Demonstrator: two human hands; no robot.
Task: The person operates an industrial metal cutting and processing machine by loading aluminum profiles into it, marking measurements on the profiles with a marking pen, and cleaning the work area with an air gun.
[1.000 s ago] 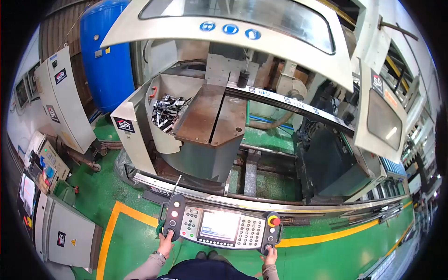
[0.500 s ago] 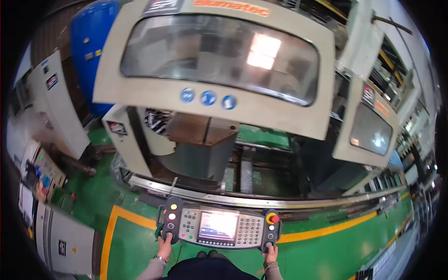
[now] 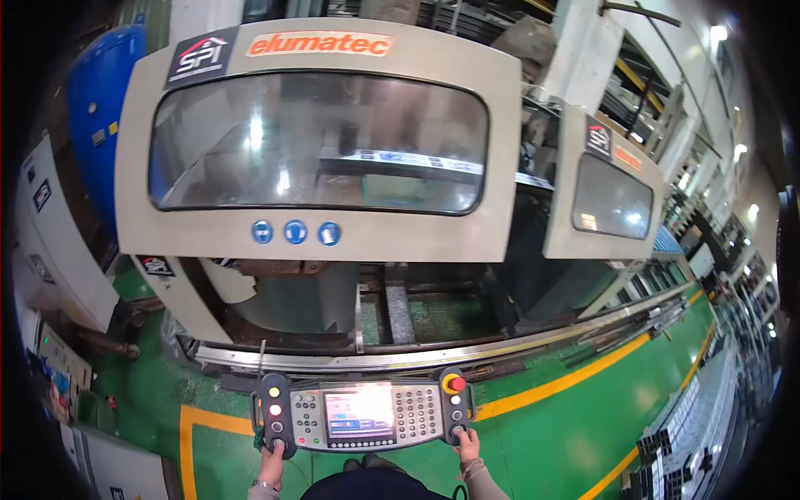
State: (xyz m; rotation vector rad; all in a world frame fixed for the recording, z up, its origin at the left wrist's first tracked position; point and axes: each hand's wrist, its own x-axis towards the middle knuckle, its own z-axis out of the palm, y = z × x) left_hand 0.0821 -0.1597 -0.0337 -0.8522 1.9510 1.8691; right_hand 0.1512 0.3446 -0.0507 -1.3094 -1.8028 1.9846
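Two thumbs, left hand [image 3: 272, 467] and right hand [image 3: 468, 447], press at the console [image 3: 360, 417] ends, finger closure can't tell; beyond the grip, hood [image 3: 417, 238] has dropped, screening the machine base's [image 3: 304, 302] top.

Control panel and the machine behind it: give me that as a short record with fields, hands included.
Control panel: in front of the person, one hand at each end
Left hand: at the lowest button on the left end
Right hand: at the lowest button on the right end
Screen: lit, text unreadable
Emergency stop button: red on yellow, top of right end
Large guard: windowed, marked elumatec
Small guard: windowed, right of the large one
Floor: green, yellow lines
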